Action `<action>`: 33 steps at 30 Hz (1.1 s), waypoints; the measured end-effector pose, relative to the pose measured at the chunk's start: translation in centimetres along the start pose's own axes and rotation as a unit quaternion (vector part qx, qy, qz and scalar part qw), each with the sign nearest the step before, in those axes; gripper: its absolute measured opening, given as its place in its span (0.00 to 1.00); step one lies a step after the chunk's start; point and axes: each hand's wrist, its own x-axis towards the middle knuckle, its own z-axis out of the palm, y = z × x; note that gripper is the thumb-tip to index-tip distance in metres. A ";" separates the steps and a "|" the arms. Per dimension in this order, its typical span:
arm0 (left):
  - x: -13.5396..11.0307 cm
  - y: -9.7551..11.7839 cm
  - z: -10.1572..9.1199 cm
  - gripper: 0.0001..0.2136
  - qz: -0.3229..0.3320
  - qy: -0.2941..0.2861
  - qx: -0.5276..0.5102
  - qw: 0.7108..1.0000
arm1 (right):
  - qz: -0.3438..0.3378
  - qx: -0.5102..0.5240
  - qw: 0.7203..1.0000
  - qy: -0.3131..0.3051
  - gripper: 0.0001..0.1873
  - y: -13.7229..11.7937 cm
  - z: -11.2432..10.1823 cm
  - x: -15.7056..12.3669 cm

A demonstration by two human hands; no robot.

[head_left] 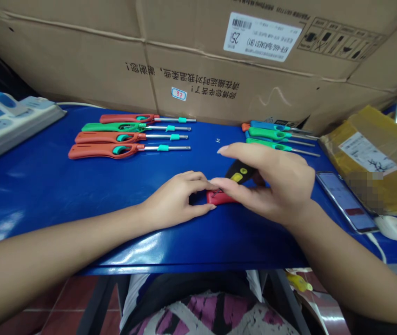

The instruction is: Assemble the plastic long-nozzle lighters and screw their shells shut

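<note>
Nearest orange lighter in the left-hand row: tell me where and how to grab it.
I'd take the orange lighter by the middle of its handle, coming from above and the near side. The handle lies flat and is the broad part; the metal tube points right; another lighter lies close on the far side.

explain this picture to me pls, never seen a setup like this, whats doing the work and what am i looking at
There is no machine here, just a person's two bare hands. The single picture comes from a camera worn on the head, looking forward and down.

The left hand has its thumb and fingers around the left end of a red plastic piece. The right hand holds a black-and-yellow tool over it; the fingers hide much of that tool.

On the shiny blue tabletop lie four long orange and green plastic lighters with metal barrels, and more in blue, green and orange farther right. A flat smartphone lies near the right forearm. A brown cardboard box stands behind.
</note>
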 end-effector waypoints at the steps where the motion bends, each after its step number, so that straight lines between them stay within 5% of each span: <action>1: 0.0 0.0 0.0 0.11 -0.001 0.000 -0.002 1.000 | 0.000 -0.006 1.000 0.001 0.19 0.0 0.0 0.0; 6: -0.1 -0.1 0.0 0.11 0.004 -0.002 -0.002 1.000 | 0.054 0.114 0.991 -0.052 0.24 0.3 0.3 -0.3; 12: -0.1 -0.2 0.0 0.14 0.006 -0.006 0.005 1.000 | 0.036 0.073 0.997 0.015 0.18 0.7 0.8 -0.5; 17: 0.0 0.1 0.0 0.11 0.004 0.000 -0.003 1.000 | 0.022 0.177 0.983 -0.048 0.21 0.3 0.2 -0.1; 23: 0.0 0.2 0.0 0.10 -0.010 0.002 -0.014 1.000 | 0.007 0.024 1.000 -0.004 0.14 -0.4 -0.1 0.0; 29: 0.0 0.2 -0.1 0.10 0.003 0.002 -0.007 1.000 | 0.005 0.168 0.984 -0.051 0.19 -0.8 -0.7 0.3; 33: 0.1 0.2 -0.1 0.13 -0.009 0.001 -0.019 1.000 | 0.042 0.092 0.995 0.000 0.10 -0.8 -0.6 0.4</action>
